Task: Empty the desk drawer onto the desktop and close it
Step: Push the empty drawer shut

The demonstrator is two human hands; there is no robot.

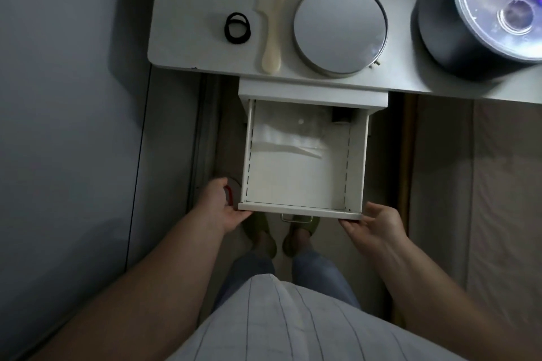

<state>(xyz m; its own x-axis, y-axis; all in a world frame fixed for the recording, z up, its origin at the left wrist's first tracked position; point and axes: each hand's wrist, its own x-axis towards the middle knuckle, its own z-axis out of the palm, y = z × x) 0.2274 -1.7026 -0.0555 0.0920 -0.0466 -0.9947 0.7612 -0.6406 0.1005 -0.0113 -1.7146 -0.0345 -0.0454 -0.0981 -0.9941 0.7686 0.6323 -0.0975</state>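
Observation:
The white desk drawer (356,155) stands pulled far out below the desktop (187,23). A clear plastic bag (289,136) lies in its back half, and a small dark object (340,116) sits in the back right corner. My left hand (221,205) grips the drawer's front left corner. My right hand (374,226) holds the front right corner from below. A metal handle (296,217) hangs under the front edge between my hands. On the desktop lie a cream comb (272,12), black hair ties (237,28) and a round mirror (340,28).
A black round container with a clear lid (481,17) stands at the desktop's right. A wall panel is at the left, a pale mattress-like surface (484,184) at the right. My feet in green slippers (296,231) stand below the drawer front.

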